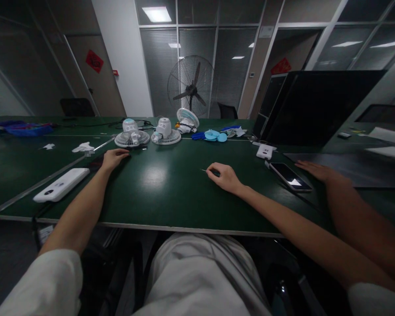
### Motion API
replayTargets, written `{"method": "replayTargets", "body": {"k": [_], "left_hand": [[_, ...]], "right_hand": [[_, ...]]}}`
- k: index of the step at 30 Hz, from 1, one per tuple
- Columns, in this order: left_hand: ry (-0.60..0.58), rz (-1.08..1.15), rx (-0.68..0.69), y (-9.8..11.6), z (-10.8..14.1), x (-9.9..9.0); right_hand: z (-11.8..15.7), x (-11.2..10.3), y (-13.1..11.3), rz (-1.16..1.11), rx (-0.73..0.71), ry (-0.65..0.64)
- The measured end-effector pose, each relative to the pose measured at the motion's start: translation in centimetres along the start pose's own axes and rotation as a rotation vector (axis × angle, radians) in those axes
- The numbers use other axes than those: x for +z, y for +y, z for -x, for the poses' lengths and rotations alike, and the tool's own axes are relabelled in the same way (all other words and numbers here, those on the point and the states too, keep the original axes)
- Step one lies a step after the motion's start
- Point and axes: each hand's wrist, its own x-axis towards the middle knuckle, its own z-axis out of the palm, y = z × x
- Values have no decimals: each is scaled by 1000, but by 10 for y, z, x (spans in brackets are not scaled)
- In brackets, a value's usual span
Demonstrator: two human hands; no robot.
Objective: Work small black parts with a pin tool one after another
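My right hand point(224, 176) is closed round a small screwdriver point(203, 170) above the green table point(177, 193); its thin metal shaft points left and its dark handle is mostly hidden in the palm. Further left, my left hand point(114, 159) rests low over the table with fingers together at a small dark thing, too unclear to name. Just beyond it lies a white fan head point(132, 138), grille down. A second fan head point(166, 137) sits beside it, and a third fan point(187, 119) leans tilted behind.
A white power bank point(62, 185) lies at left. Blue fan blades point(215, 135) are near the back. On the right are a phone point(290, 177), a small white device point(265, 152), a black monitor point(319, 107) and another person's hand point(316, 170). A blue tray point(29, 130) sits far left.
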Motion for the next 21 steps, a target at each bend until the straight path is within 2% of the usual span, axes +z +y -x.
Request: {"method": "replayTargets", "body": {"k": [16,21], "left_hand": [[8,-55,-25,-26,-18,2],[15,-64,-39,-28,-19,2]], "right_hand": [[0,2,1,20,-11,-10],[-1,4,5,28,-16,-5]]}}
